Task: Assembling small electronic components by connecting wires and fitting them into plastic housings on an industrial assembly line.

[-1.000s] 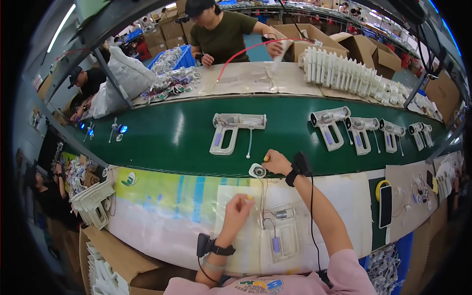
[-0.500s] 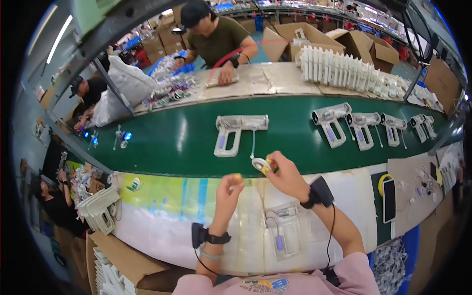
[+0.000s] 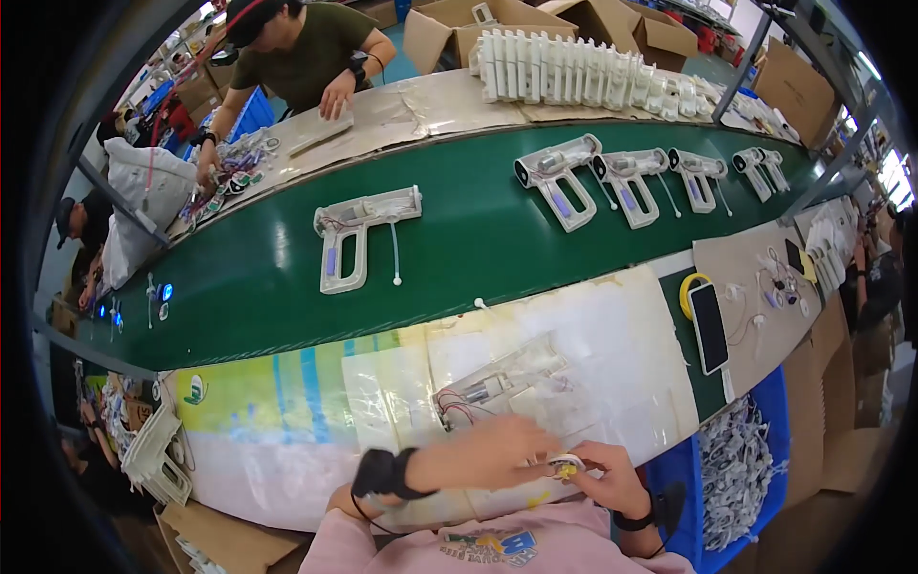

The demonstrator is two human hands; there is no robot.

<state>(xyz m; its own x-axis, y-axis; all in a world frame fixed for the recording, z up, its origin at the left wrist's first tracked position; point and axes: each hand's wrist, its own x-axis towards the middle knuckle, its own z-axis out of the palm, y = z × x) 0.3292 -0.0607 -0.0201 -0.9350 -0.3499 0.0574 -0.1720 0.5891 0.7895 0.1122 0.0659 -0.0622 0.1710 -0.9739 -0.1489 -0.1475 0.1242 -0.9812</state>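
Note:
Close to my body, my right hand (image 3: 612, 474) pinches a small round white part (image 3: 566, 461) with yellow at its lower side. My left hand (image 3: 502, 450) reaches across from the left, fingers pointing at that part. Motion blurs it, so whether it touches the part or grips anything is unclear. Just beyond the left hand, a clear gun-shaped toy shell (image 3: 550, 362) lies on the covered worktop. Red wires and a silvery cylinder (image 3: 490, 387) show inside it; my left hand hides part of its lower side.
A green conveyor belt (image 3: 449, 258) carries several gun-shaped shells, one nearest (image 3: 359, 234). Across it, a person (image 3: 311, 57) handles parts beside a row of white shells (image 3: 564, 72). At right are a phone (image 3: 709, 328), yellow tape roll (image 3: 685, 295) and blue bin (image 3: 776, 430).
Both hands have come back from the belt's near edge toward my body, the right bringing the round white part. My left hand has swung across to it. The view has turned.

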